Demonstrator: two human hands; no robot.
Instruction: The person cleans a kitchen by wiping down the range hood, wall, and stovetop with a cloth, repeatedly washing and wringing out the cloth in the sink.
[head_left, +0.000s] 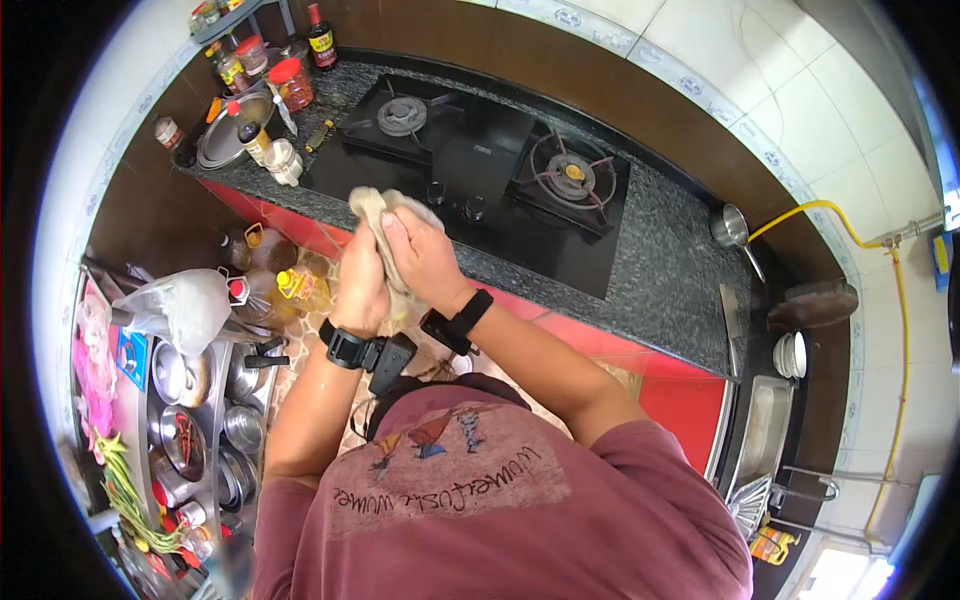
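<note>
Both hands, left hand (pixel 360 285) and right hand (pixel 425 255), are closed around a beige cloth (pixel 375 207), wringing it just above the near edge of the black gas stove (pixel 480 160). The stove sits in a speckled dark worktop (pixel 670 270) with a red front, backed by white wall tiles (pixel 800 110); bottles (pixel 260 140) crowd its far left end.

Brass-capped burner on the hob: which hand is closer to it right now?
Right. The right hand grips the cloth on the side toward the brass-capped burner. The left hand holds the same cloth, farther away, beyond the right hand.
</note>
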